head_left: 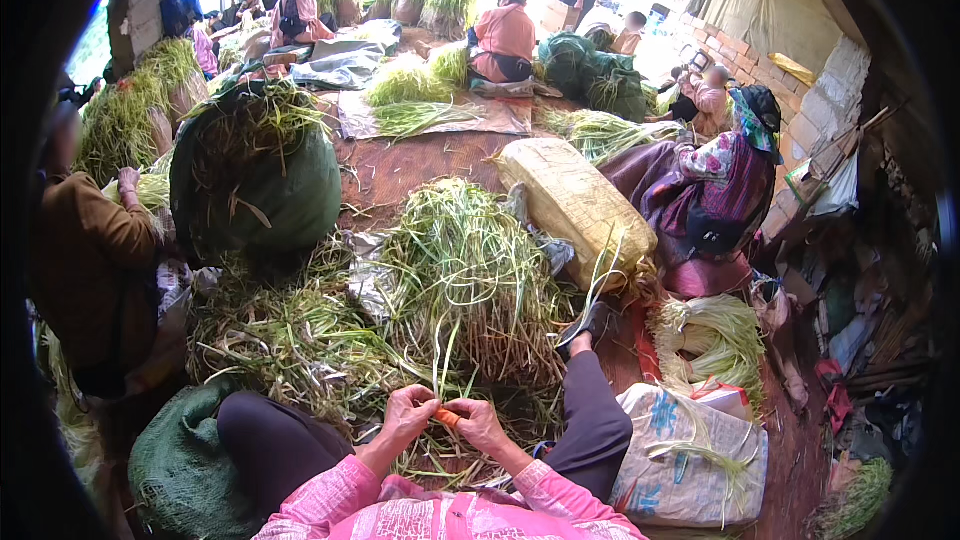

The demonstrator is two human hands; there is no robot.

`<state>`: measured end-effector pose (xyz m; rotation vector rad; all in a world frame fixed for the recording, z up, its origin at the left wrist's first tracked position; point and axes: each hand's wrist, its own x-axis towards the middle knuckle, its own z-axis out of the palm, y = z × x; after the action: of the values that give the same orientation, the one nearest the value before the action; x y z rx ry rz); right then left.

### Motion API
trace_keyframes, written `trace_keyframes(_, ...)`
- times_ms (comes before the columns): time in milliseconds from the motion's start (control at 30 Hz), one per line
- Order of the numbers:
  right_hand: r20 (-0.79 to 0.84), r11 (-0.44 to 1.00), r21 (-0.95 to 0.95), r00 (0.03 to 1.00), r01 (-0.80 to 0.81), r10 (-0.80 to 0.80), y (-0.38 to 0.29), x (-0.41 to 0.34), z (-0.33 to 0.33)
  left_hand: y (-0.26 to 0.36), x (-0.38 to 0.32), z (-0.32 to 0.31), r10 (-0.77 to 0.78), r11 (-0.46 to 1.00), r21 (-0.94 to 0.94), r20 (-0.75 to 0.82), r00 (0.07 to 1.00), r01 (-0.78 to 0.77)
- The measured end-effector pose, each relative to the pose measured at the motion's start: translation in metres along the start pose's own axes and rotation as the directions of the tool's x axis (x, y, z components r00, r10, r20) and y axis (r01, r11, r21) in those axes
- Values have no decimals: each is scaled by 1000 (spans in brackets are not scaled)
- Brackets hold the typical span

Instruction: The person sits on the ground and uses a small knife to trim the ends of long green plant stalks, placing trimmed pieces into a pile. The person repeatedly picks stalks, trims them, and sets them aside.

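Low in front of my body, my left hand (pixel 407 414) pinches thin green stalks (pixel 437 361) that stand up from its fingertips. My right hand (pixel 481 424) meets it at the stalks' lower ends, with its fingers closed there. A bright orange wrap or finger cover (pixel 448 418) shows between the hands, at the right hand's fingertips. Just beyond them stands a big bundle of long-leaved green stalks (pixel 472 262), brownish at the base. Loose leaves and trimmings (pixel 300 337) lie heaped to its left and under my hands.
Pale sorted stalks (pixel 709 337) lie at right, beyond a white woven sack (pixel 686 457) with a few strands on it. A yellow wrapped bale (pixel 577 210) and a stuffed green sack (pixel 259 180) stand ahead. A person (pixel 97 255) sits at left, another (pixel 705 180) at right.
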<state>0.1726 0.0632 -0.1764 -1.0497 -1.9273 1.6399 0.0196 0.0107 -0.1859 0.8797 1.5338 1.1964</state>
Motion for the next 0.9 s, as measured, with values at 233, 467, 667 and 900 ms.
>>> trace_keyframes(233,-124,933,360,992,22,24,12,1,20,20,-7,-5,-114,952,-281,49,992,124)
trace_keyframes(467,-88,903,429,995,-6,48,18,4,22,15,-4,-7,-128,935,-322,73,989,145)
trace_keyframes(667,-114,797,600,981,-59,158,30,6,26,22,-2,-3,-161,866,-468,71,984,175)
trace_keyframes(900,-256,882,471,961,27,108,34,2,-2,44,0,-17,40,938,-339,-102,994,-72)
